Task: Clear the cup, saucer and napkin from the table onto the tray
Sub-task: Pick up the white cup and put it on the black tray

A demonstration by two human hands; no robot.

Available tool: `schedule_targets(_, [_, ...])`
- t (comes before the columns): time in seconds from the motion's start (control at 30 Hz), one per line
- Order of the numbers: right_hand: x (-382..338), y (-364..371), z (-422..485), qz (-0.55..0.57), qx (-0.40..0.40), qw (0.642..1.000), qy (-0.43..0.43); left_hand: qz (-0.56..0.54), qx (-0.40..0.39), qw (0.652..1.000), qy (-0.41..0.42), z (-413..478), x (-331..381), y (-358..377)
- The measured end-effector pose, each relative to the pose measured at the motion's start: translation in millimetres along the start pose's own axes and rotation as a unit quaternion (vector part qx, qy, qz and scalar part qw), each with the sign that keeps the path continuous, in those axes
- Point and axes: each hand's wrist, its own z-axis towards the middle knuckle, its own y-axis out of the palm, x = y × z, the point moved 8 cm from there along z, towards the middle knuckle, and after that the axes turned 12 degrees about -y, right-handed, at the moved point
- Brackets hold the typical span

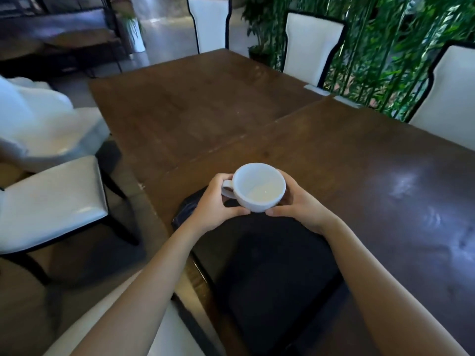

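While a white-seated chair (51, 201) is seen at the left of the frame, the white cup (258, 187) is held at centre, above the dark tray (270, 253) on the brown desk (372, 176). It is clasped by the left hand (213, 204), fingers curled at its handle, and the right hand (299, 201), fingers wrapped round its side.

The table (359, 176) beyond the hands lies open. White chairs (312, 44) line its far and right edges. The black tray (270, 253) seems bare, though dim.
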Motion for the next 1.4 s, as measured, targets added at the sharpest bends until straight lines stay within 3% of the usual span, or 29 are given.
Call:
schedule_targets(0.37, [101.3, 5.9, -3.6, -0.009, 0.004, 0.994, 0.111, 0.084, -0.05, 0.992, -0.08, 43.7, -86.9, 60.0])
schedule_targets(0.9, [120.5, -15.6, 23.3, -0.053, 0.084, 0.99, 0.101, 0.109, -0.082, 0.985, -0.108, 96.2, -95.2, 69.6])
schedule_targets(1.07, [125.0, -19.5, 26.3, -0.08, 0.068, 0.986, 0.131, 0.156, -0.088, 0.978, -0.111, 101.4, -90.8, 69.0])
schedule_targets(1.17, [125.7, -27.8, 23.4, -0.111, 0.04, 0.974, 0.195, 0.222, -0.115, 0.958, -0.14, 103.6, -86.8, 62.0])
schedule_targets(1.3, [102.8, -49.2, 13.6, -0.193, -0.051, 0.944, 0.264, 0.391, -0.202, 0.878, -0.188, 103.7, -70.9, 39.3])
schedule_targets(1.4, [68.6, -72.6, 6.4, -0.265, -0.106, 0.914, 0.289, 0.428, -0.219, 0.855, -0.193, 104.8, -31.6, 24.4])
